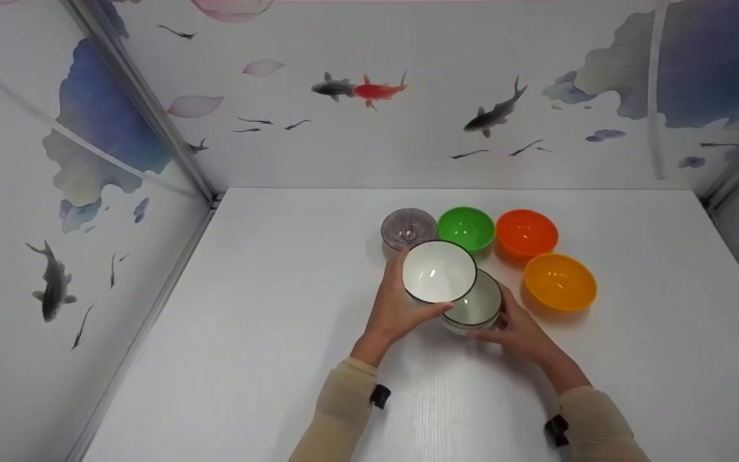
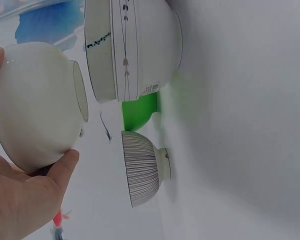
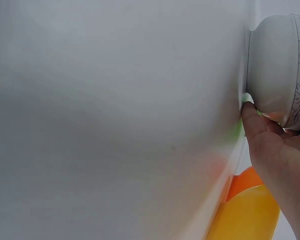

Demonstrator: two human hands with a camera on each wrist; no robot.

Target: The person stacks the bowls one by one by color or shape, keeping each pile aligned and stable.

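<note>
- left hand (image 1: 400, 309) is clamped on the white bowl (image 1: 440, 271), holding it up off the surface (image 1: 247, 321), roughly 11 o'clock from the bowl stack (image 1: 476, 303)
- right hand (image 1: 523, 328) is curled round the stack's 4 o'clock side
- around the stack: striped bowl (image 1: 408, 224) at 11, green bowl (image 1: 466, 226) at 12, orange bowl (image 1: 527, 231) at 1, yellow bowl (image 1: 560, 282) between 2 and 3
- imo it's a stacking or unstacking step, can't tell which
- either way, next move probably calls for a steady right hand while the left levels the white bowl
</note>
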